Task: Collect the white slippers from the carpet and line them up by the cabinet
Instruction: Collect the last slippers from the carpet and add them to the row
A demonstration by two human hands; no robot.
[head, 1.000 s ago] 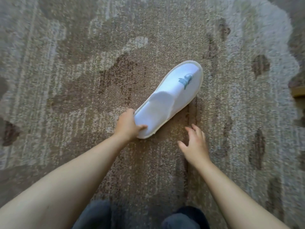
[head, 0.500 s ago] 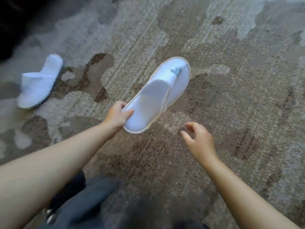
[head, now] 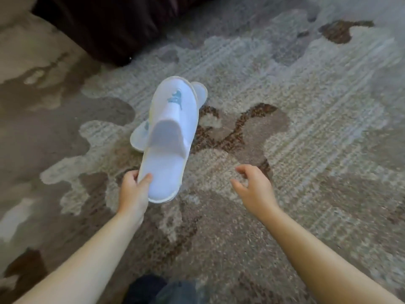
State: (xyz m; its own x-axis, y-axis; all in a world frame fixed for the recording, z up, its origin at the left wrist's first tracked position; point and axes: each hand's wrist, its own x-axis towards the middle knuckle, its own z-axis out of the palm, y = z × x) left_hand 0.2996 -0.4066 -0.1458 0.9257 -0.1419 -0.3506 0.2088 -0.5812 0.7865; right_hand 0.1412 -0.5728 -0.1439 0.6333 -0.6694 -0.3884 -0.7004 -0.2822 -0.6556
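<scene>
My left hand (head: 134, 191) pinches the heel of a white slipper (head: 169, 139) with a blue logo on its toe, holding it up above the carpet (head: 306, 106). A second white slipper (head: 138, 139) lies on the carpet right behind and under the held one; only its two ends show past the held slipper. My right hand (head: 254, 187) hovers to the right of the held slipper, fingers loosely curled and holding nothing.
A dark piece of furniture (head: 105, 25) stands at the top left on the patterned beige and brown carpet. My dark trouser legs (head: 166, 290) show at the bottom edge.
My left hand lifted the slipper off the carpet and carried it over to the second slipper, which now lies directly behind it. The view has swung toward the dark furniture.
</scene>
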